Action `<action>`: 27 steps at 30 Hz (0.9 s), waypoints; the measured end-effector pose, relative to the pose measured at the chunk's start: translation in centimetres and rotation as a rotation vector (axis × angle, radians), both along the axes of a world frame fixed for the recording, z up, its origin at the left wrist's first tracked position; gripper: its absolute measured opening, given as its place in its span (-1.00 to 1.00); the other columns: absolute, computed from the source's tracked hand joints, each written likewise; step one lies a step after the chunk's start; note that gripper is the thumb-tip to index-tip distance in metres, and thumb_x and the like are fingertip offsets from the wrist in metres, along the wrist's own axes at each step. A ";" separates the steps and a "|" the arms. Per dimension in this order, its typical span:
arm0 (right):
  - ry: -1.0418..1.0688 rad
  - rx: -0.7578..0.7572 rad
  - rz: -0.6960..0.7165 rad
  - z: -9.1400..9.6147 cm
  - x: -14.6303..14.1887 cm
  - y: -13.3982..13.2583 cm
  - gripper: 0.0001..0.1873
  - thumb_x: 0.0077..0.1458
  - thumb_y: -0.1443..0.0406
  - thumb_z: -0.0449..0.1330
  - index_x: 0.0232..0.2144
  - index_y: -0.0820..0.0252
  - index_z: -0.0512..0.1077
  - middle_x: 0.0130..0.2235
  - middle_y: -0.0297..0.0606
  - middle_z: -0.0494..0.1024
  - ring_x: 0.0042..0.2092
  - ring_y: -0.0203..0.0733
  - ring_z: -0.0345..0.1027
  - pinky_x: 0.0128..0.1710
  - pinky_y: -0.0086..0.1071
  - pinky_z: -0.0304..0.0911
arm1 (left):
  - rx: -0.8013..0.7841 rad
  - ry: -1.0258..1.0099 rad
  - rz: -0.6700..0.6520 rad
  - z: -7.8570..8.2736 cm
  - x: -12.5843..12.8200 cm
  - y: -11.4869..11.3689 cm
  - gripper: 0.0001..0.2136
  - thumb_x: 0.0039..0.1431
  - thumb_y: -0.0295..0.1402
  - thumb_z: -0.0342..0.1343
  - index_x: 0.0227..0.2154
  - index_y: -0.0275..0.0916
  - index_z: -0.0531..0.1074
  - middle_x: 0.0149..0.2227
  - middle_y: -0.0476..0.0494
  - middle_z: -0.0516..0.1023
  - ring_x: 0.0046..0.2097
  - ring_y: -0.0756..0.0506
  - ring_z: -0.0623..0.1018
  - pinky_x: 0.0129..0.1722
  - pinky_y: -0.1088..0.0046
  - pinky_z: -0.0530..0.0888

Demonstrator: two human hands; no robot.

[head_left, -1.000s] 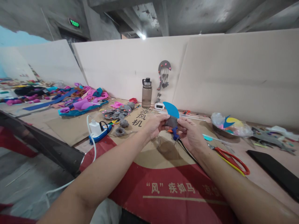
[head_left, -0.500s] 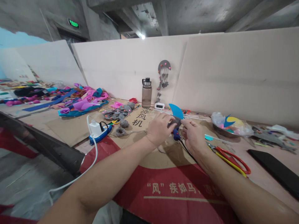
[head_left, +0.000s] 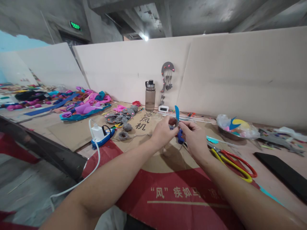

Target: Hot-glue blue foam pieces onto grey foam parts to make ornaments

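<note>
Over the cardboard, my left hand pinches the lower end of a curved blue felt piece, which stands nearly edge-on to me. Beside it, my right hand is closed, its thumb and fingertips on the same lower end. A bit of grey felt shows between the fingers, mostly covered by them. Below the hands lies a dark blue tool with a black cord, partly hidden by my right hand. Grey yarn trails across the cardboard under my left wrist.
Scissors with red and yellow handles and a black phone lie at right. Behind stand a bottle and small white clock. A metal bowl holds felt scraps. A blue power strip sits left, its white cable crossing the edge.
The blue felt piece has turned from showing its broad face to nearly edge-on. My right hand has shifted slightly left, closer to my left. More of the scissors shows.
</note>
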State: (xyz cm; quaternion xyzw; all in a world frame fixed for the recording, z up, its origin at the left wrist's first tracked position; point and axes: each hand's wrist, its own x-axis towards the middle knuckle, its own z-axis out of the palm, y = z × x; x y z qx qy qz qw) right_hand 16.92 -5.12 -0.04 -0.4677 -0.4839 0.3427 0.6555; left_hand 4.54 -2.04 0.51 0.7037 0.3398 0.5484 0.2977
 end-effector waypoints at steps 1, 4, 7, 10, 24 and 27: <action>-0.031 0.007 -0.008 0.2 -0.1 -0.2 -0.70 -0.06 0.10 0.31 -0.31 0.15 0.55 -0.48 -0.38 0.47 -0.53 -0.36 0.19 -0.58 -0.45 0.11 | -0.041 -0.046 -0.041 0.0 0.0 0.0 -0.87 0.02 -0.41 0.21 -0.33 -0.23 0.42 -0.29 -0.11 0.52 -0.23 -0.05 0.50 -0.14 0.41 0.41; -0.110 0.041 -0.038 0.8 -0.3 -0.8 -0.72 -0.03 0.14 0.29 -0.29 0.18 0.57 -0.48 -0.35 0.49 -0.50 -0.32 0.22 -0.55 -0.44 0.14 | -0.234 -0.173 -0.178 0.0 0.2 0.1 -0.88 0.05 -0.38 0.18 -0.33 -0.24 0.40 -0.36 -0.06 0.51 -0.37 0.00 0.50 -0.34 0.47 0.46; -0.155 0.084 -0.064 1.0 -0.2 -1.0 -0.75 -0.01 0.17 0.27 -0.29 0.18 0.58 -0.44 -0.32 0.51 -0.44 -0.29 0.26 -0.48 -0.42 0.20 | -0.353 -0.243 -0.255 0.0 0.4 0.1 -0.87 0.09 -0.34 0.16 -0.32 -0.26 0.39 -0.40 -0.05 0.51 -0.43 0.01 0.50 -0.43 0.48 0.50; -0.156 0.097 -0.067 0.9 -0.2 -0.8 -0.77 -0.01 0.19 0.27 -0.30 0.17 0.58 -0.43 -0.31 0.51 -0.43 -0.28 0.27 -0.47 -0.42 0.21 | -0.386 -0.334 -0.308 -0.1 0.6 0.2 -0.86 0.08 -0.36 0.19 -0.34 -0.28 0.37 -0.36 -0.07 0.52 -0.37 0.01 0.52 -0.35 0.42 0.56; -0.234 0.125 -0.075 1.1 -0.3 -1.1 -0.76 0.04 0.20 0.23 -0.25 0.18 0.56 -0.33 -0.25 0.53 -0.35 -0.24 0.31 -0.40 -0.39 0.24 | -0.405 -0.476 -0.329 0.5 0.3 0.0 -0.85 0.09 -0.37 0.21 -0.37 -0.31 0.37 -0.42 -0.06 0.54 -0.38 0.01 0.56 -0.23 0.34 0.56; -0.251 0.120 -0.073 1.0 -0.3 -1.0 -0.74 0.06 0.19 0.21 -0.23 0.18 0.54 -0.29 -0.23 0.53 -0.32 -0.22 0.33 -0.40 -0.38 0.26 | -0.401 -0.508 -0.344 0.4 0.3 0.3 -0.83 0.07 -0.37 0.23 -0.36 -0.32 0.38 -0.41 -0.06 0.54 -0.36 0.01 0.57 -0.20 0.32 0.57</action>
